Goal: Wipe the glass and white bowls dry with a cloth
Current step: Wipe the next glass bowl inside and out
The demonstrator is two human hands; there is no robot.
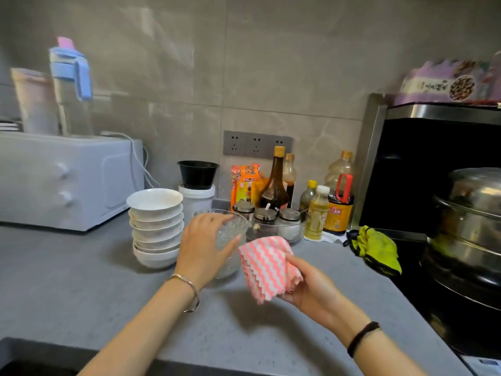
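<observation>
Your left hand [202,249] is grasping the glass bowl [229,263]: fingers curled over the far rim, thumb on the near side wall. The bowl is upright, base down on the grey counter [81,280], centre of view. It looks tall enough to be more than one bowl nested; can't tell through the glass.

Your right hand [311,290] is clenched on the pink-and-white striped cloth [267,267], bunched over the fingers, thumb on top. The cloth is just beside the bowl's right wall. Can't tell if it touches.

The white bowls [156,226] are in one stack on the counter, just left of your left hand, all rim-up. The stack is close to the glass bowl; your hand hides the gap between them.

Other stuff:
- White microwave [62,180] far left, against the wall.
- Black bowl [198,175] sits on a white tub [196,199] behind the white stack.
- Three metal-lidded jars [264,215] right behind the glass bowl, with sauce bottles [275,183] behind and to the right of them.
- Wall sockets [256,145] above the bottles.
- Yellow-green rag [375,248] at the edge of the stove.
- Steel pot [466,213] on the stove, far right.
- Silver bangle [189,291] on your left wrist, black band [362,337] on your right.
</observation>
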